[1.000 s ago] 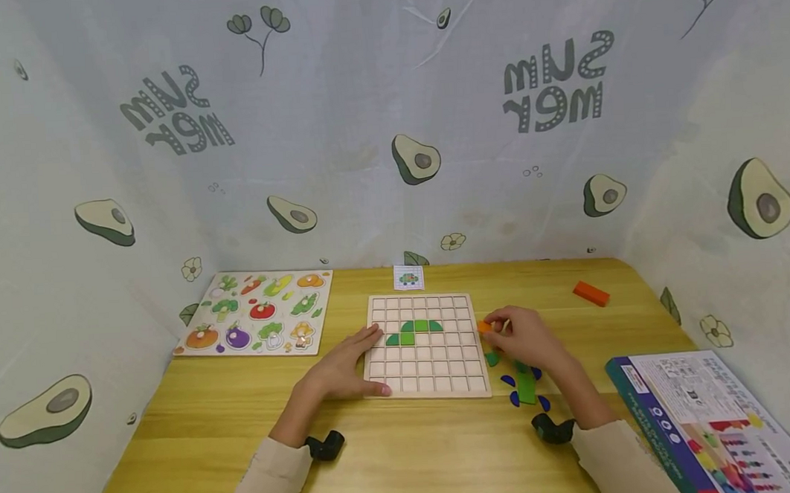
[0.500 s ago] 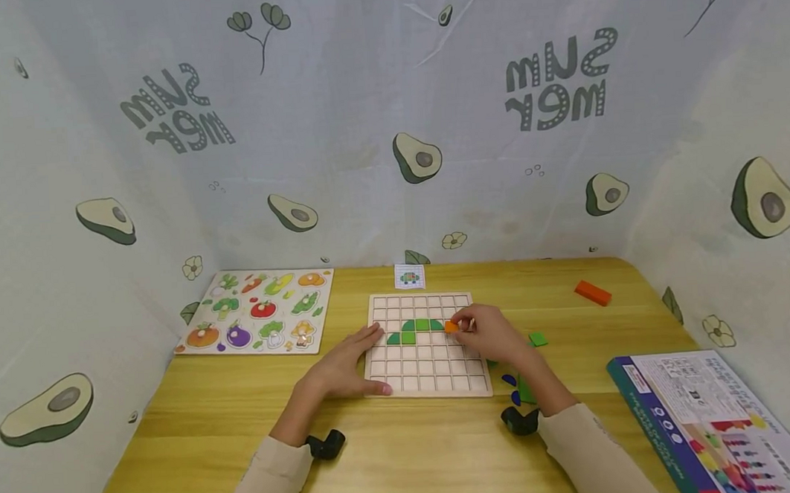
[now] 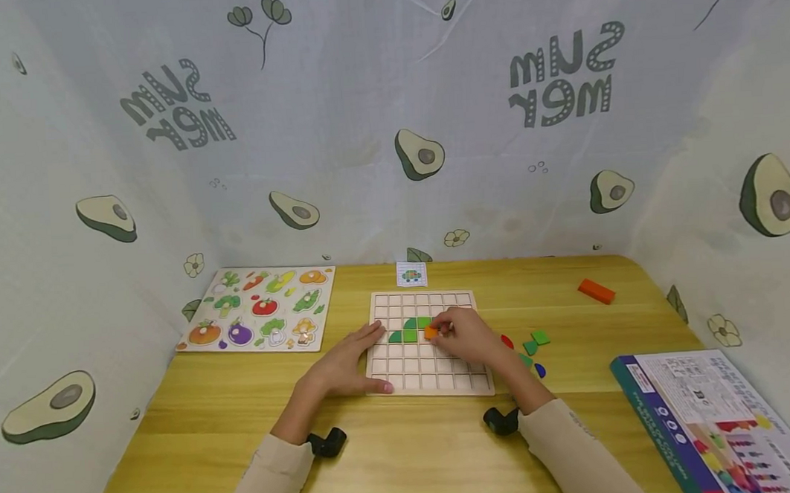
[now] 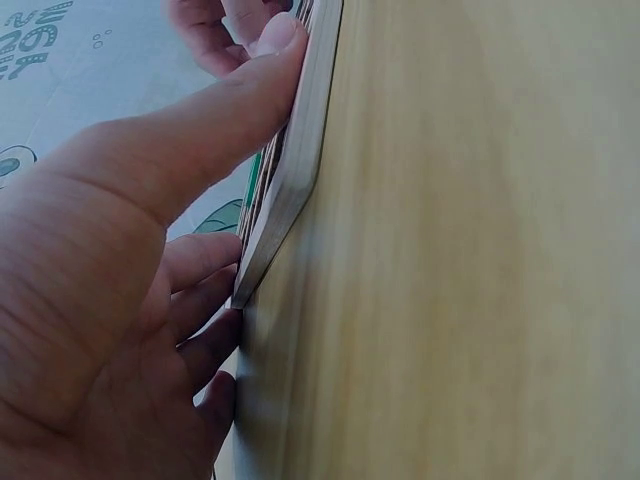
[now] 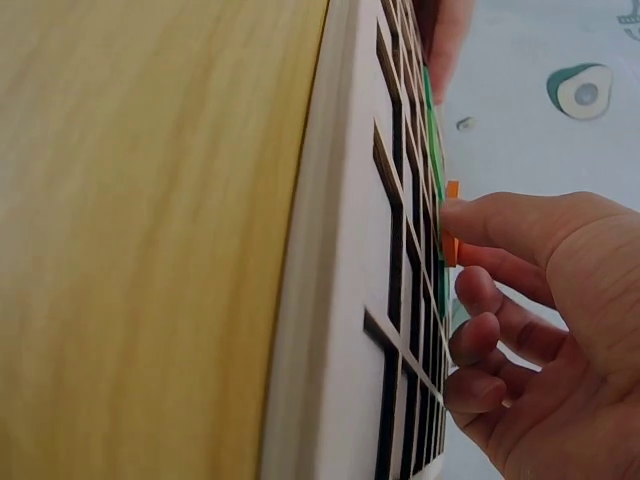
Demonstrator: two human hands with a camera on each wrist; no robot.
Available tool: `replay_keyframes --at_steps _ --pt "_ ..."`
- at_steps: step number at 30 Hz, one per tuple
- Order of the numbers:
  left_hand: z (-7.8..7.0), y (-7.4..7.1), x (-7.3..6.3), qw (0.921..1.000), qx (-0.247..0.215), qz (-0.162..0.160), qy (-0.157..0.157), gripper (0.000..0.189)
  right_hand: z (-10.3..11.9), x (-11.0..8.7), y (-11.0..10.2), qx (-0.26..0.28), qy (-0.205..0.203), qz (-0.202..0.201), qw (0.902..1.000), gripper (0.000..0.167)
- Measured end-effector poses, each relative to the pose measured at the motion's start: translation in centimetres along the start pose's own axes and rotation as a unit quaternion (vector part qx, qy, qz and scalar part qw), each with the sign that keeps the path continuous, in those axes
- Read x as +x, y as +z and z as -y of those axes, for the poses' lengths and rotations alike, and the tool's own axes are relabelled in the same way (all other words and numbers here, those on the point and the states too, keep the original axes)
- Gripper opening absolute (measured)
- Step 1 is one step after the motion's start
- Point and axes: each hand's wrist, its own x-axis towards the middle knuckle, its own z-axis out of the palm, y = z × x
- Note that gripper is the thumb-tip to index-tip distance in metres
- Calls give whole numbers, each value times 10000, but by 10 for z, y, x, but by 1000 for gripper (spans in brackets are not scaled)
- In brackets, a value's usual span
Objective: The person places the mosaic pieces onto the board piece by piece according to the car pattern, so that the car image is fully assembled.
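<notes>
A wooden grid board (image 3: pixel 402 386) lies in the middle of the table, with green squares and green quarter-round tiles set in some of its cells. My left hand (image 3: pixel 341 365) rests along the board's left side, fingers spread and the thumb (image 4: pixel 265 60) on the near corner. Between thumb and fingers my right hand (image 3: pixel 467 336) pinches an orange square tile (image 3: pixel 430 332), right over the cell beside a green square (image 3: pixel 410 336). In the right wrist view the orange tile (image 5: pixel 453 192) stands on edge at the grid's surface, and the other fingers curl loosely.
Loose green, red and blue pieces (image 3: pixel 531 346) lie right of the board, partly behind my right forearm. A small pattern card (image 3: pixel 411 274) lies behind the board. A vegetable puzzle (image 3: pixel 258 313) is at left, an orange block (image 3: pixel 596 291) and a printed box (image 3: pixel 726 415) at right.
My right hand has carried the orange tile leftward from beside the board to over its middle cells. The left hand keeps its place. Some loose pieces at right have come into view.
</notes>
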Motion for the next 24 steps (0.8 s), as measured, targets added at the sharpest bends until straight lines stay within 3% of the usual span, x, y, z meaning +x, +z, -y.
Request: replay_keyframes --at_steps 24 --pt "1 1 2 9999 76 56 -55 111 7 2 7 -145 83 59 9998 21"
